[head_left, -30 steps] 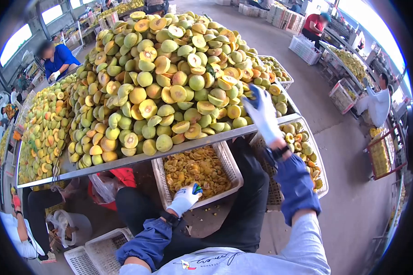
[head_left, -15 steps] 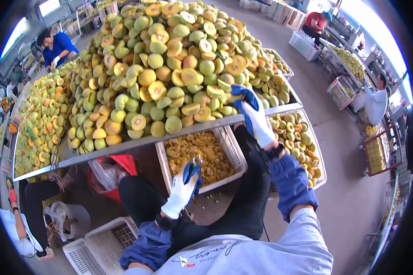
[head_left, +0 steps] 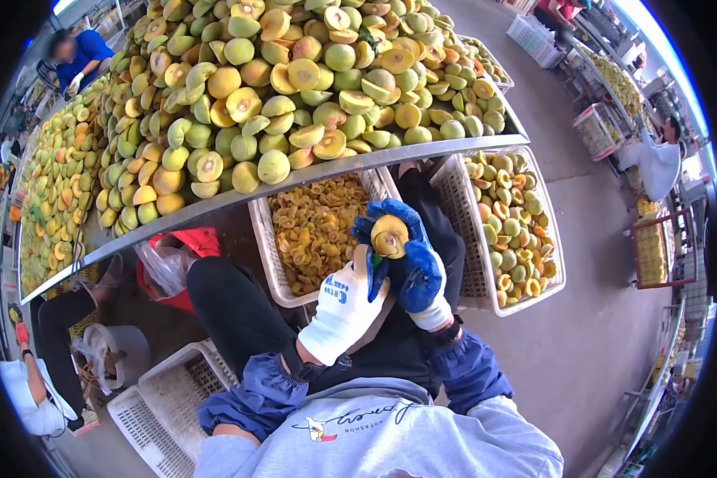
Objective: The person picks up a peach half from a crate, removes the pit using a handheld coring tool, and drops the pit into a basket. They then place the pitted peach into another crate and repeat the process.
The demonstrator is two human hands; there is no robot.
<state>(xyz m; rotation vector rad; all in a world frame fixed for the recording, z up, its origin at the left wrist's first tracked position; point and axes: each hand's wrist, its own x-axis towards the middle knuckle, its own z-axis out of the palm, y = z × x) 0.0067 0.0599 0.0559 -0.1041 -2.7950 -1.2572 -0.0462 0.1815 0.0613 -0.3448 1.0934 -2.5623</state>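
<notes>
In front of my lap, my right hand (head_left: 419, 267), in a blue-coated white glove, cups a peach half (head_left: 389, 234) with its cut face up and stone area showing. My left hand (head_left: 357, 288), gloved alike, is closed right against the fruit's near side. A small metal-looped tool showed in it earlier; now fingers and fruit mostly hide that tool. Below and beyond my hands, a white crate (head_left: 277, 275) contains brownish-yellow fruit pieces. Above it, a metal-edged table (head_left: 239, 197) bears a big heap of halved green-yellow peaches (head_left: 295, 80).
At my right stands a white crate (head_left: 562, 271) of peach halves. Two white crates (head_left: 155, 430), a bucket (head_left: 127, 350) and a red bag (head_left: 195, 299) are at left. A person in blue (head_left: 84, 60) sits beyond the heap; another person's arm (head_left: 28, 350) shows at left.
My right hand has come back from the heap to my left hand, bringing a peach half. My left hand has moved right to meet it. The view has tilted down.
</notes>
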